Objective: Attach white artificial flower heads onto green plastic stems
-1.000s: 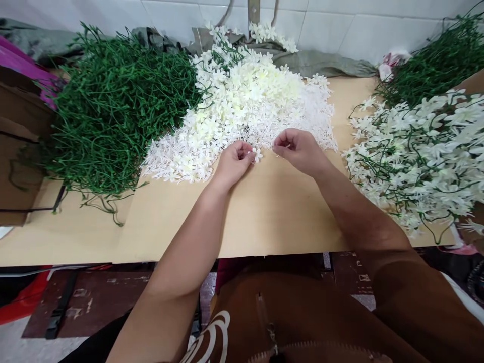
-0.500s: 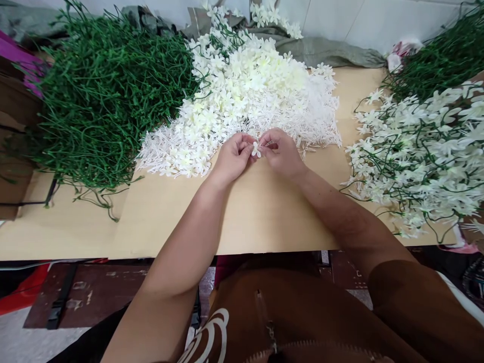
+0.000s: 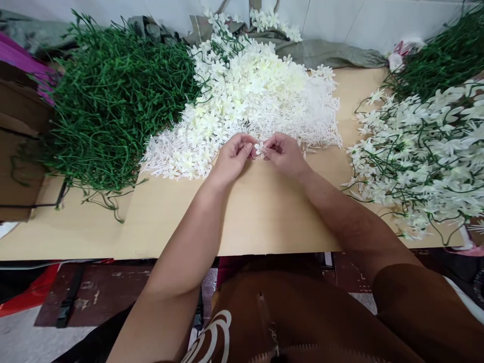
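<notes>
white flower [image 3: 259,147]: above the bench [image 3: 280,217], back from the middle of its front edge. left hand [image 3: 235,155]: clamped in a pinch on the flower. right hand [image 3: 285,154]: pinched on it from the opposite side. white blossoms [image 3: 245,96], heaped: toward rear edge. green stems [image 3: 117,106], tangled: toward left rear corner.

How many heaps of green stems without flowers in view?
2. One big heap left of the white flower pile; another heap at upper right, behind the flowered stems, cut off by the picture edge. Others may be hidden.
</notes>
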The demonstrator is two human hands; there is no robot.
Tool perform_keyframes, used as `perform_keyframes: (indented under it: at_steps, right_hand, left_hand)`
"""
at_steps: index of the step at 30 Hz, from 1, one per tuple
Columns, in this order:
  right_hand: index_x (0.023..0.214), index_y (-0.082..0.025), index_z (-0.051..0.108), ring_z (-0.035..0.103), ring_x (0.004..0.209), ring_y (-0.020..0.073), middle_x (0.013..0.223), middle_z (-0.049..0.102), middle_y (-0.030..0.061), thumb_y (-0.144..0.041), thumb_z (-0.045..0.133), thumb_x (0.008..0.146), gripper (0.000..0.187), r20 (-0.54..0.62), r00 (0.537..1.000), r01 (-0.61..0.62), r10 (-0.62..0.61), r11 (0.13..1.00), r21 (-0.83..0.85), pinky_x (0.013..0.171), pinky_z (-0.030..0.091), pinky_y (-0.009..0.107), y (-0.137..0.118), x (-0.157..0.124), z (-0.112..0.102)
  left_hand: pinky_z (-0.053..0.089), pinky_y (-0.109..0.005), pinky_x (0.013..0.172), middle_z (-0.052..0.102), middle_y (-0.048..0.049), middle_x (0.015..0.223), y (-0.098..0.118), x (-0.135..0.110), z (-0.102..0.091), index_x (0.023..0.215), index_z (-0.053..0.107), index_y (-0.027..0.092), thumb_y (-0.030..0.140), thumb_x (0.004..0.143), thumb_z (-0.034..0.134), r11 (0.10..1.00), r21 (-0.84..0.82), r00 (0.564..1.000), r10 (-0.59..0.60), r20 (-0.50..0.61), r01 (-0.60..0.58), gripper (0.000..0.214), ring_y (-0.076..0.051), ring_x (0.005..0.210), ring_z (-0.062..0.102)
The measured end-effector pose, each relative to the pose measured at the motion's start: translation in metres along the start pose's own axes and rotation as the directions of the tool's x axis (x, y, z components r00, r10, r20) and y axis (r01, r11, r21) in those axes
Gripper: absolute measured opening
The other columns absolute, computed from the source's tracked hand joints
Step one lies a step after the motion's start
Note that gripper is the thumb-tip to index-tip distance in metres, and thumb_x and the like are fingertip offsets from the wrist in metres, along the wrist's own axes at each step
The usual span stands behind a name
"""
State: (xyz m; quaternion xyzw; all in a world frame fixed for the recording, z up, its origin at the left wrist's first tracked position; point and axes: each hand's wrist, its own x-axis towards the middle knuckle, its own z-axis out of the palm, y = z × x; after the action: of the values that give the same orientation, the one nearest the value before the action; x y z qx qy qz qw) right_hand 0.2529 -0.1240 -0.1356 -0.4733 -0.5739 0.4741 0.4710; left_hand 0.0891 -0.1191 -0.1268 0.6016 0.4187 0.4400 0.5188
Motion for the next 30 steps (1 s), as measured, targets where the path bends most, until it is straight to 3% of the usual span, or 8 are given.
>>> perform_keyframes:
  at_steps: [4,12,16,21,25,30]
  right_hand:
    - [0.070,-0.020,0.051,0.056,0.059,0.0078,0.068,0.058,-0.0040,-0.044,0.086,0.061,0.043,-0.017,0.998,-0.049,0.054,0.976,0.210,0.063,0.050,0.026,0.003,0.002,-0.007]
    - [0.066,-0.020,0.055,0.057,0.060,0.0070,0.063,0.062,-0.0058,-0.042,0.092,0.047,0.047,0.113,0.986,-0.164,0.123,0.847,0.506,0.065,0.051,0.024,0.003,-0.004,0.000]
    - [0.066,-0.020,0.056,0.058,0.063,0.0071,0.063,0.062,-0.0060,-0.041,0.092,0.046,0.047,0.135,0.979,-0.203,0.155,0.832,0.517,0.066,0.051,0.024,0.002,-0.004,0.002]
    - [0.068,-0.019,0.055,0.055,0.057,0.0059,0.060,0.060,-0.0076,-0.045,0.092,0.044,0.051,0.131,0.983,-0.178,0.132,0.872,0.456,0.060,0.049,0.022,-0.002,-0.006,0.002]
    - [0.075,-0.019,0.060,0.055,0.056,0.0050,0.064,0.063,-0.0067,-0.047,0.092,0.042,0.054,0.134,0.982,-0.173,0.130,0.903,0.392,0.055,0.048,0.021,-0.006,-0.007,0.006]
    - [0.065,-0.018,0.058,0.053,0.051,0.0055,0.057,0.060,-0.0061,-0.051,0.090,0.041,0.052,0.125,0.986,-0.149,0.112,0.925,0.350,0.053,0.048,0.022,-0.001,-0.006,0.011]
  left_hand:
    - [0.044,-0.024,0.063,0.062,0.0010,0.069,-0.002,0.000,-0.001,0.079,0.064,0.018,0.016,0.077,0.067,0.996,0.088,1.000,-0.015,-0.009,0.016,0.004,-0.010,0.062,0.055]
    - [0.037,-0.024,0.059,0.057,0.0019,0.063,-0.004,-0.003,0.006,0.070,0.060,0.018,0.025,0.075,0.071,0.993,0.115,1.000,0.015,-0.001,-0.015,0.014,-0.010,0.060,0.049]
    - [0.038,-0.025,0.060,0.057,0.0014,0.064,-0.005,-0.005,0.005,0.072,0.059,0.019,0.034,0.076,0.072,0.994,0.099,0.999,0.042,0.023,-0.044,0.020,-0.011,0.061,0.049]
    - [0.039,-0.026,0.064,0.060,-0.0001,0.067,-0.008,-0.003,0.001,0.074,0.061,0.018,0.040,0.076,0.070,0.995,0.068,0.994,0.060,0.093,-0.066,0.023,-0.012,0.064,0.052]
    - [0.040,-0.026,0.066,0.062,-0.0008,0.070,-0.007,-0.005,0.000,0.074,0.062,0.017,0.039,0.077,0.065,0.994,0.087,0.994,0.054,0.096,-0.063,0.023,-0.012,0.066,0.053]
    - [0.038,-0.024,0.061,0.058,0.0003,0.065,-0.001,-0.013,-0.003,0.069,0.060,0.015,0.032,0.078,0.059,0.976,0.217,0.993,-0.004,0.115,-0.021,0.019,-0.011,0.062,0.049]
